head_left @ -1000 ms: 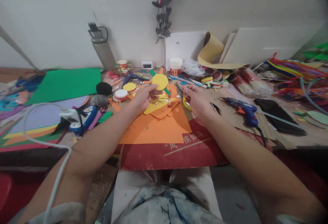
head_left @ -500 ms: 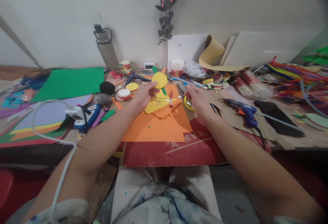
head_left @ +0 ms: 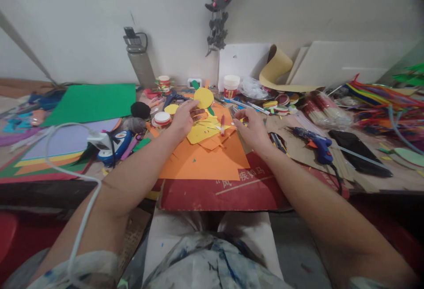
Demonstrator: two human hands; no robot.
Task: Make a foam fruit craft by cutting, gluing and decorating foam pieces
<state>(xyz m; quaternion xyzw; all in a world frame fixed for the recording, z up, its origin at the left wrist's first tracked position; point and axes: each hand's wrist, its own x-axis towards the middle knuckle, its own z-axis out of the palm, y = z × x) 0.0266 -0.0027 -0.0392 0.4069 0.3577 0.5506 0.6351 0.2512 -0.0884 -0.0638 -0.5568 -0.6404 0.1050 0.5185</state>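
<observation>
My left hand [head_left: 186,117] pinches the edge of a yellow paper disc [head_left: 203,98] with green strips sticking out of it. The disc is held above yellow paper pieces [head_left: 202,133] and an orange sheet [head_left: 202,165]. My right hand [head_left: 250,126] hovers at the right edge of the orange sheet, thumb and fingers curved and apart. A bit of yellow shows under that hand, partly hidden by the fingers. A red pen-like stick [head_left: 222,125] lies on the paper between my hands.
A white-lidded tub [head_left: 161,119] and a dark pompom [head_left: 140,110] are left of my left hand. To the right lie a blue glue gun [head_left: 318,145] and a black phone [head_left: 359,152]. Paper cups [head_left: 231,87] and a bottle [head_left: 141,61] stand at the back.
My right hand's fingers have opened from a pinch, and the hand has come lower over the yellow ring, which it now mostly covers. My left hand still holds the disc, slightly shifted and tilted.
</observation>
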